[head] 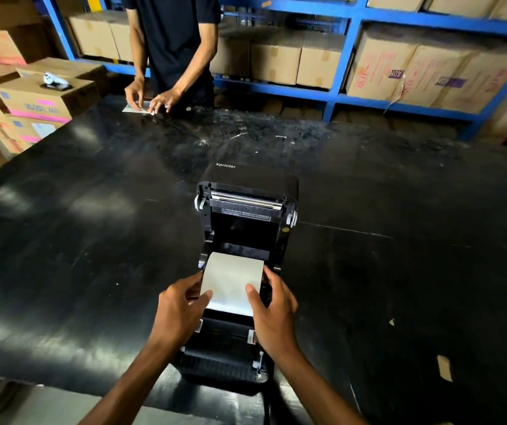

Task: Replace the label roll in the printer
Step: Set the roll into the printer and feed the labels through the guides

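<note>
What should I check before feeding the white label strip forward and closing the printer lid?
1. Lid of the black label printer fully raised: ok.
2. White label strip held at both edges, by left hand and right hand: ok.
3. Strip flat, no visible creases: ok.
4. Roll seated in its holders: cannot tell, hidden under the strip.
5. Strip under the grey side guides: not ok, it ends short of them.
6. Black tabletop around the printer free of obstacles: ok.

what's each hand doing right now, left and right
Left hand: gripping the left edge of the label paper over the open printer.
Right hand: gripping the paper's right edge.
</note>
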Demonstrator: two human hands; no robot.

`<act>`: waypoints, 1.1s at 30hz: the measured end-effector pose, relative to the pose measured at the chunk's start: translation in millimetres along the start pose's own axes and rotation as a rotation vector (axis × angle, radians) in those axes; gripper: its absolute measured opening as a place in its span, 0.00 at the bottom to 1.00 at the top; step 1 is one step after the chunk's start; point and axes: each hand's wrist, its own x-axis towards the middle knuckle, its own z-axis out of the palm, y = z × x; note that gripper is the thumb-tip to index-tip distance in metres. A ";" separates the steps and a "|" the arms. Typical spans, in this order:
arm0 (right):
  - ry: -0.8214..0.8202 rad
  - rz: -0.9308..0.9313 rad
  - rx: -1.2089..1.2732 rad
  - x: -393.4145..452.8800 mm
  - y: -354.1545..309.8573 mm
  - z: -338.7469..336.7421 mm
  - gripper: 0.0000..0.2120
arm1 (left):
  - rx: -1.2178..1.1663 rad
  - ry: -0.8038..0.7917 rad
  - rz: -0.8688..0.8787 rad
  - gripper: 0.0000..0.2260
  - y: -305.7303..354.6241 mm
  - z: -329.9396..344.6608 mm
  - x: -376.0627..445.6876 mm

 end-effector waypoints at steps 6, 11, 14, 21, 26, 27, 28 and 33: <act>0.142 -0.064 -0.021 -9.0 5.7 -2.3 0.14 | -0.001 0.039 -0.062 0.07 -8.8 -1.7 -5.1; 0.208 0.001 -0.034 -22.0 11.3 2.8 0.11 | 0.011 0.024 -0.121 0.04 -13.5 -2.4 -9.1; 0.205 0.068 -0.044 -28.9 16.0 4.2 0.10 | 0.040 0.012 -0.112 0.04 -15.7 -3.2 -10.0; 0.173 0.103 -0.049 -30.8 18.0 1.9 0.09 | 0.028 -0.020 -0.111 0.04 -23.1 -4.6 -8.4; 0.169 0.126 -0.050 -30.5 21.5 1.5 0.10 | 0.015 -0.057 -0.097 0.05 -27.3 -4.0 -8.3; 0.167 0.119 -0.047 -30.9 21.7 1.5 0.10 | 0.013 -0.068 -0.089 0.06 -27.8 -4.9 -7.7; 0.157 0.112 -0.043 -31.8 21.9 0.9 0.09 | 0.013 -0.081 -0.074 0.06 -28.5 -6.2 -7.1; 0.043 0.091 -0.104 -29.2 24.5 -8.8 0.05 | 0.058 -0.124 0.015 0.06 -31.7 -13.6 -1.9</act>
